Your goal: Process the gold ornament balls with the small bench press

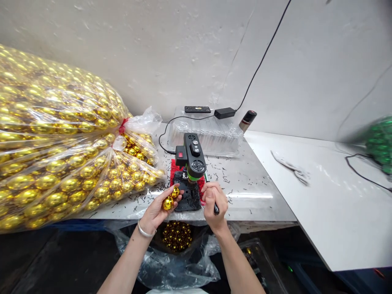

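My left hand [162, 206] is closed around two shiny gold balls [168, 203], held just left of a small black bench drill press [195, 153]. With fingers wrapped round it, my right hand [214, 204] grips the press's black lever handle [216, 209]. The press stands on a black base [188, 200] over a red mat [174, 167]. Below the table edge, a clear plastic bag [171, 269] hangs open with many gold balls [177, 236] inside. What lies under the press head is partly hidden.
Large clear sacks of gold balls [55, 118] fill the left side. Behind the press are a clear plastic tray [211, 141], a power adapter [225, 112] and a dark can [248, 120]. Black shavings litter the metal tabletop [245, 204]. A green bag [381, 143] sits far right.
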The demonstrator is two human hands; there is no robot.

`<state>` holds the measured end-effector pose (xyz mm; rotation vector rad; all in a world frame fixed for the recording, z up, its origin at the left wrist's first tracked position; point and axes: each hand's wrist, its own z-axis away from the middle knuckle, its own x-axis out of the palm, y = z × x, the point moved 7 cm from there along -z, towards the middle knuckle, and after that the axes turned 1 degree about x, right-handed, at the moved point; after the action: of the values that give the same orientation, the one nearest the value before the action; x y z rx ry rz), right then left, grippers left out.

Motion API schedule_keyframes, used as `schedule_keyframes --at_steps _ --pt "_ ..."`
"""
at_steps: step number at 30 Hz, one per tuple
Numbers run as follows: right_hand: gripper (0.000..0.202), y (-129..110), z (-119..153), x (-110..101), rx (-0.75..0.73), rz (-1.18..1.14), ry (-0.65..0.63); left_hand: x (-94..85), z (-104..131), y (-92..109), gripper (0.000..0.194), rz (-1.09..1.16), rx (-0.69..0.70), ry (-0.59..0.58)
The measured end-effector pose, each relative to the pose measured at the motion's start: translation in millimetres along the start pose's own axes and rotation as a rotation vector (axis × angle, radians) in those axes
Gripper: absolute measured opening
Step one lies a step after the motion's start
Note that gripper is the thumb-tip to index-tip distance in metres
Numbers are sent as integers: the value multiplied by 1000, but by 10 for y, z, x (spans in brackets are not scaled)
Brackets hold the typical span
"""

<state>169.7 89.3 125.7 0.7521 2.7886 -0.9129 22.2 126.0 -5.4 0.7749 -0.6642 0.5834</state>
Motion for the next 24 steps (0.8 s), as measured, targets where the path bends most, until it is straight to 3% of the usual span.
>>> schedule_keyframes --at_steps 8,14,24 --pt "27 -4 -18 -4 24 1 -3 -155 -7 29 15 -40 75 138" --pt "28 -33 -130 -34 31 -3 5 -125 -98 8 11 -179 158 115" --pt "30 -64 -350 -64 61 -19 18 35 -283 74 37 -582 354 124"
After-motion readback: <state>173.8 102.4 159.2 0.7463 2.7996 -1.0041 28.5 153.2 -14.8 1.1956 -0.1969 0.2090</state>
